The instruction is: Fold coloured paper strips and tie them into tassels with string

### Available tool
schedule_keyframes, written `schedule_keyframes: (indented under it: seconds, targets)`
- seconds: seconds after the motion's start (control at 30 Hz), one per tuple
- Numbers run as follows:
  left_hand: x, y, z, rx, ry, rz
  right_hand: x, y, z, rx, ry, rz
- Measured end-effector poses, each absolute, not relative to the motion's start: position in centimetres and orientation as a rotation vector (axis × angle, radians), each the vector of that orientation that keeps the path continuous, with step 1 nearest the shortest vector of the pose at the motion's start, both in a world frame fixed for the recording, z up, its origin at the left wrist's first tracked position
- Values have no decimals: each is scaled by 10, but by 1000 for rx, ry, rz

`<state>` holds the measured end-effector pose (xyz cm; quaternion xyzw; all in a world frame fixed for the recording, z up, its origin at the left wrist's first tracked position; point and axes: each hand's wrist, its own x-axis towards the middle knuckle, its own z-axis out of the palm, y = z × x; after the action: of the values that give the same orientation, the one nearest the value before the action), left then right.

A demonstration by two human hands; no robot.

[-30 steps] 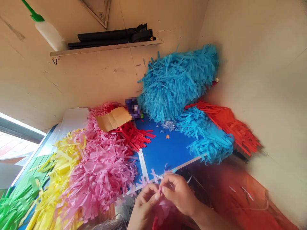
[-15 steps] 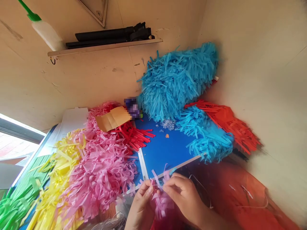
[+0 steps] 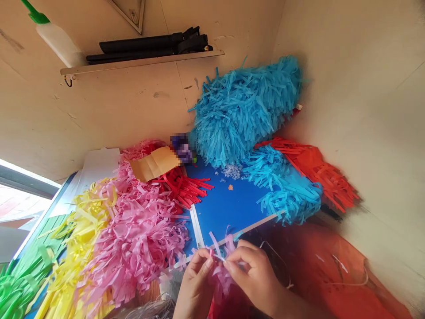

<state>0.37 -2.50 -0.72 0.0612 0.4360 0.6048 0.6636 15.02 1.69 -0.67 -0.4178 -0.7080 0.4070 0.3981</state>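
Low in the middle, both hands pinch a small bundle of pink paper strips (image 3: 222, 266). My left hand (image 3: 195, 285) grips its left side with thumb and fingertips. My right hand (image 3: 254, 274) pinches it from the right, fingers curled. Loose strip ends stick up above the fingers. The hands hover over the near edge of a blue board (image 3: 229, 206) with a white rim.
A big pile of pink fringe (image 3: 139, 235) lies left of the hands, with yellow fringe (image 3: 75, 248) and green fringe (image 3: 16, 288) beyond. Blue fringe (image 3: 242, 110) and red fringe (image 3: 318, 173) fill the far corner. An orange bag (image 3: 332, 274) lies right. A wall shelf (image 3: 142, 60) hangs above.
The pink bundle has come up between my fingers and its strip ends now fan out above them. Both hands shifted slightly; the view tilted a little.
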Motion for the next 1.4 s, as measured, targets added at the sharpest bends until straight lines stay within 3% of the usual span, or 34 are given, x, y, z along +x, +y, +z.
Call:
schedule_keyframes:
  seconds: [0.4,0.7,0.97,1.17,1.3,1.4]
  targets:
    - [1,-31,-27,427,1175,1396,147,20,-14,-1111,-1834,1111]
    - [12,-36,-12,835,1551,1465,154,19,1,-999,-1904,1403]
    - [3,-39,-16,964,1488,1373,167,18,-1,-862,-1950,1372]
    - [9,-43,-16,1032,1420,1345,162,16,-4,-808,-1947,1174]
    - [8,-39,-9,1174,1546,1247,181,29,6,-784,-1690,1256]
    - [-18,-33,4,1498,1832,1094,255,63,32,-779,-1175,1316]
